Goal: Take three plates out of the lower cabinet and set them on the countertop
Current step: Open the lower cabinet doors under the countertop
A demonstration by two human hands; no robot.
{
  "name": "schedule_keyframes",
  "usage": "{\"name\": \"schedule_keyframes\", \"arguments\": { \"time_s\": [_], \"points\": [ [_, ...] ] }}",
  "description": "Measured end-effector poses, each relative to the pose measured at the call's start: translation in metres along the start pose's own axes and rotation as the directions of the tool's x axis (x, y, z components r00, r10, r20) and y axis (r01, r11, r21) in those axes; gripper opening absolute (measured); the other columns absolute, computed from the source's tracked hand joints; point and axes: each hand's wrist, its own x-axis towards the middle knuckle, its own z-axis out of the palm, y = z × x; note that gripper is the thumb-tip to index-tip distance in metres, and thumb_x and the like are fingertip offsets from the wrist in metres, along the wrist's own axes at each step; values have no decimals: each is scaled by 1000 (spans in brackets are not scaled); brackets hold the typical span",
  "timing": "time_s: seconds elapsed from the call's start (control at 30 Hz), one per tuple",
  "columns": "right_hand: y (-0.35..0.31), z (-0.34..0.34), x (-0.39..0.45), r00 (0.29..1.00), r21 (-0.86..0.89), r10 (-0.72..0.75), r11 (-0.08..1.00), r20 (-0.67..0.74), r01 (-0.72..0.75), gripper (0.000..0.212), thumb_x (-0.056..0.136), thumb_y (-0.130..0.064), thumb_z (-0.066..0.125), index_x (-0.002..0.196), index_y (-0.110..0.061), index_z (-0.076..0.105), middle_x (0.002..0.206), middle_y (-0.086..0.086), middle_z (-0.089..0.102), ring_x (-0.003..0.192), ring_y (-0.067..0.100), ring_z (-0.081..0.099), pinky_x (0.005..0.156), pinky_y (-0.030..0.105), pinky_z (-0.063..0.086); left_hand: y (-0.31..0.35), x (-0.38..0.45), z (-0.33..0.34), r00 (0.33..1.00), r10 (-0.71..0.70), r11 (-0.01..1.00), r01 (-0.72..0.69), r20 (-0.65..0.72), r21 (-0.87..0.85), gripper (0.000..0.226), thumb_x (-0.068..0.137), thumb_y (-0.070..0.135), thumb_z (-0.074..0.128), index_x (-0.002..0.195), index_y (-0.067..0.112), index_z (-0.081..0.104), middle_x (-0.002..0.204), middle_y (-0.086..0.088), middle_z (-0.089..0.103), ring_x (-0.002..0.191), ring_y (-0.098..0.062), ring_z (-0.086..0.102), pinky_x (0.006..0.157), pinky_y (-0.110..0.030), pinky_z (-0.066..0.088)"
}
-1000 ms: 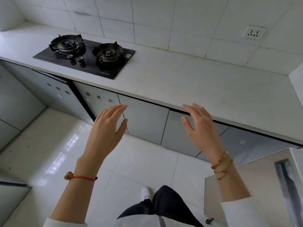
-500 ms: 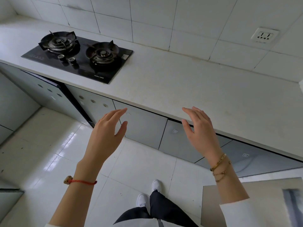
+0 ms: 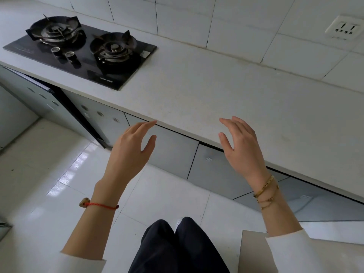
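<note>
white countertop | gas hob | cabinet doors seemingly closed

a long pale countertop runs across the view, its surface bare from the right edge of a black two-burner gas hob all the way to the right. the hob fills the left end, with raised burner grates and two knobs. a tiled wall with a socket closes off the back. below the front edge, the lower cabinet doors are flat and shut; one door further left stands ajar, showing a dark gap. both hands, left hand and right hand, hover apart in front of the counter edge, holding nothing, with free air between them. a pale board lies low on the right by the legs.
</note>
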Motion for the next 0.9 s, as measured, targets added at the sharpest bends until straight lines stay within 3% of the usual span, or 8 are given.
{"name": "schedule_keyframes", "arguments": {
  "time_s": [0.37, 0.57, 0.9],
  "points": [
    [57, 141, -33, 986, 13, -40, 999, -160, 42, 37, 100, -22, 46, 135, -11, 52, 136, 2, 56, 139, 22, 38, 117, 36, 28, -79, -25, 143, 998, 66, 998, -66, -12, -10, 34, 97, 26, 53, 131, 21, 57, 120, 6, 64, 105, -9, 62, 80, -19, 45],
    [93, 214, -41, 947, -41, -106, 994, -302, 98, 38, 100, -21, 46, 134, -8, 52, 136, 5, 57, 137, 25, 41, 115, 41, 31, -115, -27, 230, 985, 161, 986, -163, -60, -33, 31, 97, 25, 52, 127, 20, 59, 112, 6, 64, 96, -7, 62, 79, -33, 56],
    [128, 290, -36, 829, -150, -263, 965, -493, 216, 40, 99, -21, 47, 136, -8, 51, 137, 6, 55, 137, 25, 40, 116, 40, 31, -146, -6, 318, 892, 370, 923, -384, -258, -5, 33, 97, 25, 51, 130, 19, 57, 114, 6, 63, 105, -12, 56, 77, -34, 55]
  ]
}}
